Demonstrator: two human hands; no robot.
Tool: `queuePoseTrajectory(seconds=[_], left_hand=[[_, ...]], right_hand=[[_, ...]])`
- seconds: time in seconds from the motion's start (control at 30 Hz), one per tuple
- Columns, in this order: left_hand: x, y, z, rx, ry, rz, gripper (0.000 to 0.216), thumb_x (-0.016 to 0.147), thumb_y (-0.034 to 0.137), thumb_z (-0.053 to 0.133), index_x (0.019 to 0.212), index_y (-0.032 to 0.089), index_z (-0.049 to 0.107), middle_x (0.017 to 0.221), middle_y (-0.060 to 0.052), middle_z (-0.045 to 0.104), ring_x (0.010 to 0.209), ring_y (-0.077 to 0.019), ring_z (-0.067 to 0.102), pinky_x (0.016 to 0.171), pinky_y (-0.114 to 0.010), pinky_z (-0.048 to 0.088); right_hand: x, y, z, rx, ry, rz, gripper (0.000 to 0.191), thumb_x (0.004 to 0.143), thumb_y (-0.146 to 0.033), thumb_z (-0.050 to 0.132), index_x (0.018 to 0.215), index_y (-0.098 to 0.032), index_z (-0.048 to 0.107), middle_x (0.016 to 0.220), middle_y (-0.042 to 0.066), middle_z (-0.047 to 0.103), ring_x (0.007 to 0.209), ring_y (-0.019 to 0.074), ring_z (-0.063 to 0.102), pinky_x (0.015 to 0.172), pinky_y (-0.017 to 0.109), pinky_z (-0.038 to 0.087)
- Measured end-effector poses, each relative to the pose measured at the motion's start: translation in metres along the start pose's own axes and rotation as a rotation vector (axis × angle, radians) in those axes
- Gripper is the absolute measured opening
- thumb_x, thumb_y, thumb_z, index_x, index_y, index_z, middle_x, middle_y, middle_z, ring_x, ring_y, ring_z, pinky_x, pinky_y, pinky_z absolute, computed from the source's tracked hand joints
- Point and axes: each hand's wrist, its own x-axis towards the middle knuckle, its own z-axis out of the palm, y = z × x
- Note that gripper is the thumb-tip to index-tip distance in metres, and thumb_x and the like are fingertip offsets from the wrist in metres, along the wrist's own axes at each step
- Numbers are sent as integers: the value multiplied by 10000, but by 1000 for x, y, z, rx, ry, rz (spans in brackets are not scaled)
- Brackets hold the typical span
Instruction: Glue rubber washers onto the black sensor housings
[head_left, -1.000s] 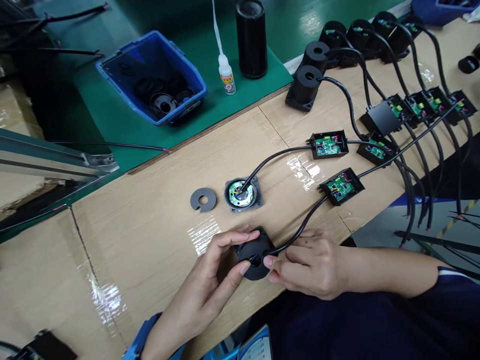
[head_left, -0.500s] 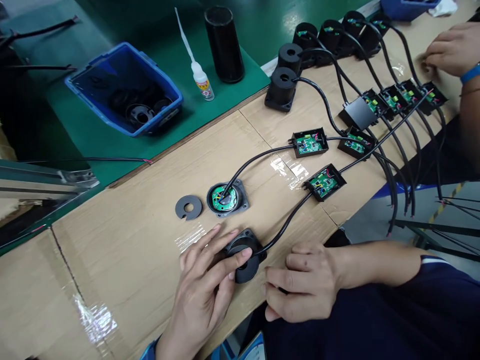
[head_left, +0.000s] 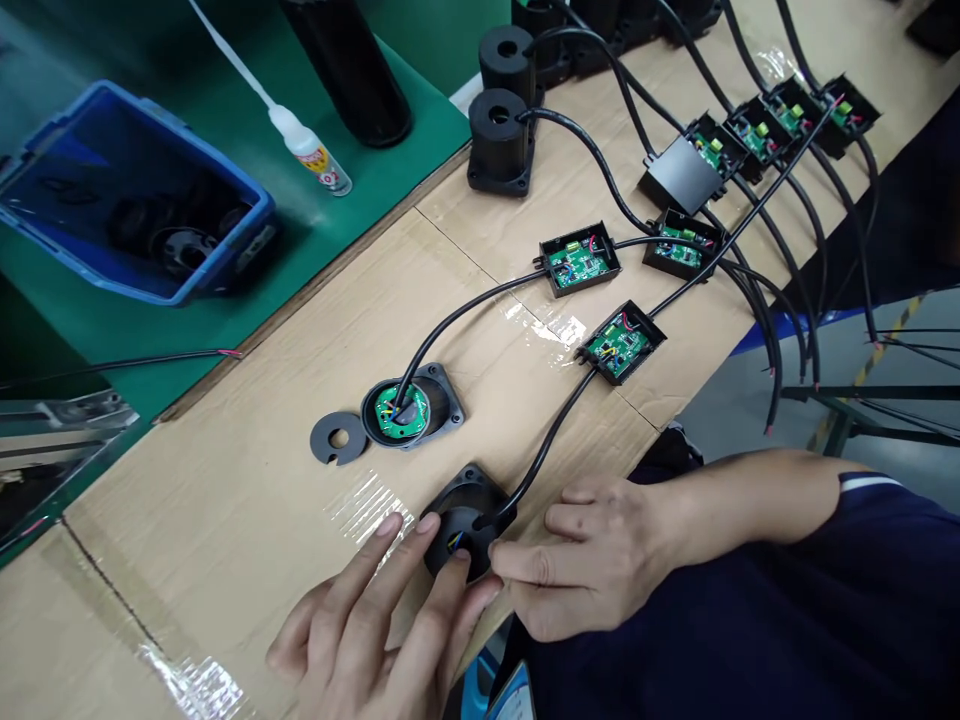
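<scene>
A: What's each hand doing with that black cup point(head_left: 459, 520)?

B: Left hand point(head_left: 375, 630) has its fingers loosely spread, tips on the cup, one right by the centre hole. Looks more like steadying it than a full grip.

A: And the right?

B: Right hand point(head_left: 592, 560) is curled up at the cup's side, just below where the cable point(head_left: 551, 435) goes in. Can't tell if the fingertips are pinching anything.

A: Where's the cup sitting?

B: On the cardboard point(head_left: 247, 520) near the front edge, probably for easy reach. Its cable runs to an open box point(head_left: 622, 342), placed close, I guess, so nothing pulls tight.

A: And the grey ring point(head_left: 320, 435)?

B: Flat beside the other cup point(head_left: 442, 405), maybe to keep the pair together.
</scene>
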Motion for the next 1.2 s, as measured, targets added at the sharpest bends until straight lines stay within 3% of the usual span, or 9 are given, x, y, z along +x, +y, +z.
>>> queuePoseTrajectory(seconds=[0.3,0.47,0.57,0.63,0.7,0.8,1.0,1.1,1.2], left_hand=[[6,-2,-3,19,-47,149,270,837,122,773,1081,209,697,1230,-47,768,1243,-239,640,970,-347,426],[21,1,-1,0,-7,169,164,864,129,752,1001,191,689,1094,-45,810,986,-184,755,1061,-310,410],[24,-2,1,-15,-1,207,196,858,118,752,1042,159,695,1049,-84,814,981,-196,758,1122,-316,394],[23,-3,2,-21,-11,215,266,865,92,730,1125,145,701,1065,-99,810,1027,-198,745,1152,-323,378],[21,-4,2,-25,-22,203,332,862,72,720,1184,150,700,1094,-94,805,1077,-193,726,1186,-330,348],[21,-3,2,-47,-22,188,336,842,79,742,1168,154,708,1108,-97,797,1107,-195,704,1214,-349,328],[25,-4,1,-68,0,184,302,826,88,755,1108,188,720,1020,-66,794,1025,-191,714,1137,-335,413],[26,-5,3,-60,30,175,324,847,113,737,1137,253,713,1005,-12,798,962,-176,721,1048,-325,459],[26,-5,5,-33,59,189,308,863,129,726,1142,260,712,1001,-4,807,923,-172,724,960,-328,468]], right_hand=[[-6,10,-7,102,215,42,245,786,-259,720,590,-214,580,954,-9,766,510,84,348,434,291,238],[9,34,-27,51,36,108,66,883,-266,705,841,-220,683,1003,1,773,672,127,565,572,308,411],[16,45,-28,3,-76,212,204,981,-364,655,1065,-182,695,1063,33,777,955,186,661,850,360,483],[18,50,-25,67,-180,245,289,1035,-423,586,1119,-166,688,997,38,768,970,183,658,921,368,467],[20,53,-23,196,-268,253,290,1063,-407,542,1088,-164,700,894,25,726,862,146,631,864,315,468],[26,53,-22,321,-272,242,238,1062,-328,554,1023,-163,721,829,13,657,764,117,557,783,249,449],[39,44,-22,213,-231,172,230,1044,-307,583,931,-178,736,710,-23,567,685,131,490,664,270,404],[38,42,-23,220,-240,176,227,1048,-288,572,940,-170,733,728,-20,604,680,115,525,671,251,433],[39,51,-25,353,-241,213,197,1023,-306,630,958,-153,736,797,1,703,743,104,610,780,234,498]])
